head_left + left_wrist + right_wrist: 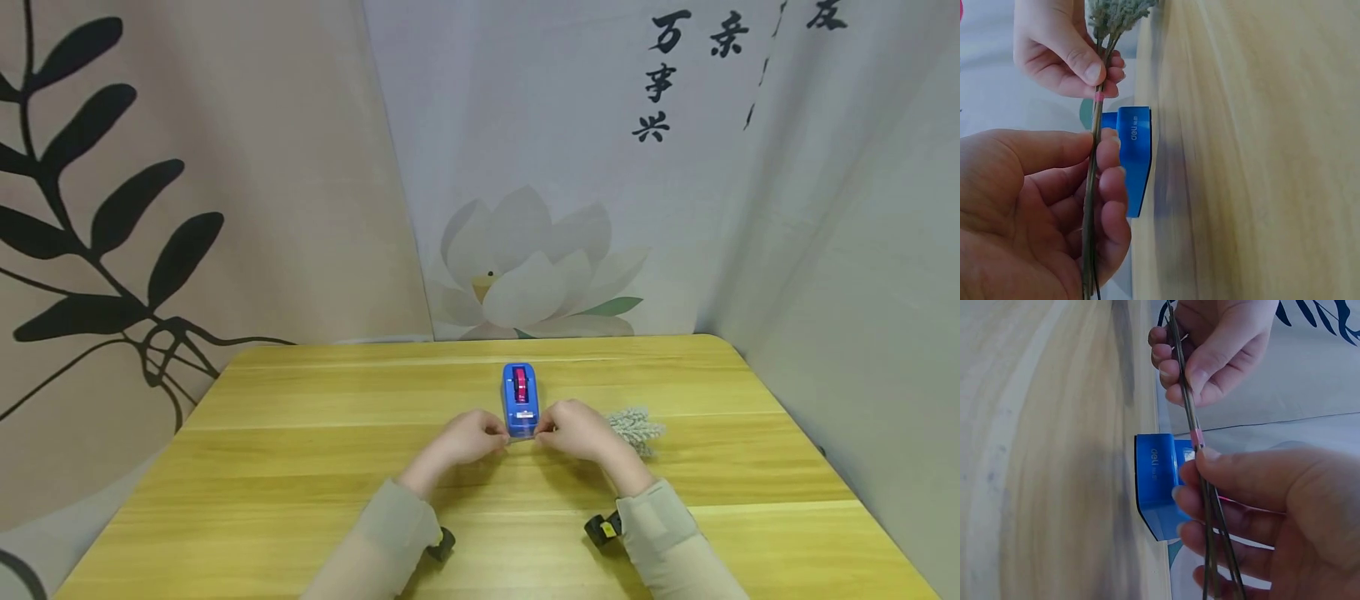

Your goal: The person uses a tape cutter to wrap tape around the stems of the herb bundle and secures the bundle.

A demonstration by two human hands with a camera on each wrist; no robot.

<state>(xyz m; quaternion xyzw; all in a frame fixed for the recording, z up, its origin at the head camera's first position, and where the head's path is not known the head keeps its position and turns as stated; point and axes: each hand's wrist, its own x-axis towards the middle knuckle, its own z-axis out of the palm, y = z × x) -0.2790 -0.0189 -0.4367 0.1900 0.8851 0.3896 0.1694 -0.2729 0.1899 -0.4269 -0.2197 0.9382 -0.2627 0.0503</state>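
A bunch of dried flowers [636,429] with pale grey-green heads lies sideways between both hands, heads to the right. My left hand [468,437] pinches its thin brown stems [1089,206] between thumb and fingers. Closer to the heads, my right hand [577,429] grips the same stems. A narrow pink band [1099,97] wraps the stems in the gap between the two hands. Just beyond the hands stands a blue tape dispenser [521,412] with a red-pink roll [521,385] in it; its front end faces me.
The wooden table [300,467] has its far edge against a printed curtain [315,208]. Another pale curtain [862,317] hangs along the right side. Each wrist carries a small dark camera, one of them at the right cuff [603,528].
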